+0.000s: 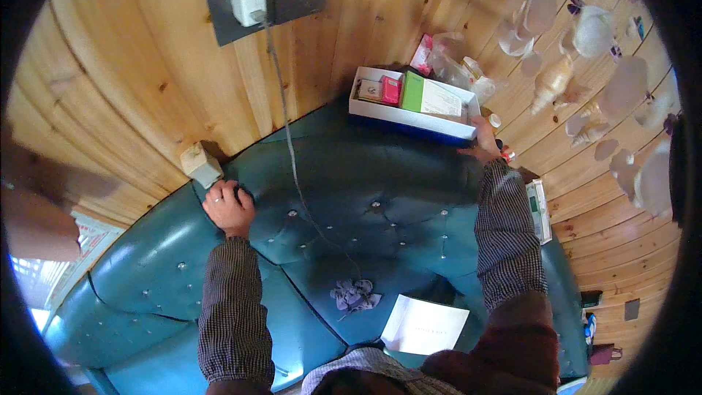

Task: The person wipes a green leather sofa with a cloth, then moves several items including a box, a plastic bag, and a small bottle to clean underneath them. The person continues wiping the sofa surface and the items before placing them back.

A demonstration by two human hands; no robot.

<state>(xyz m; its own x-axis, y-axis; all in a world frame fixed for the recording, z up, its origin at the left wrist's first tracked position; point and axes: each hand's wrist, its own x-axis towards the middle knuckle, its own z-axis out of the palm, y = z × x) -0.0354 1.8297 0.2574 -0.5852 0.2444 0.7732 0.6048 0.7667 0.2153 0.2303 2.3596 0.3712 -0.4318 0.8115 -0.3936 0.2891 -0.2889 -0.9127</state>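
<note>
A long white open box (417, 115) lies along the top of a teal tufted leather sofa's backrest (406, 170), against the wooden wall. My right hand (485, 140) grips its right end, with one finger along the lower corner. Inside the box are a green-and-white carton (430, 96), a pink packet (391, 90) and a pale flat packet (369, 89). Over the backrest's left part, my left hand (230, 209) rests with curled fingers, a ring on one. A small dark shape shows beside it; whether it is held is unclear. A small white block-like box (202, 164) stands just beyond those fingers.
A cable (290, 159) hangs from a white charger (248, 3) across the backrest. A purple-grey cloth bundle (354, 296) and a white booklet (425, 325) lie on the seat. Shell hangings (551, 82) dangle at right; plastic-wrapped items (458, 63) sit behind the box.
</note>
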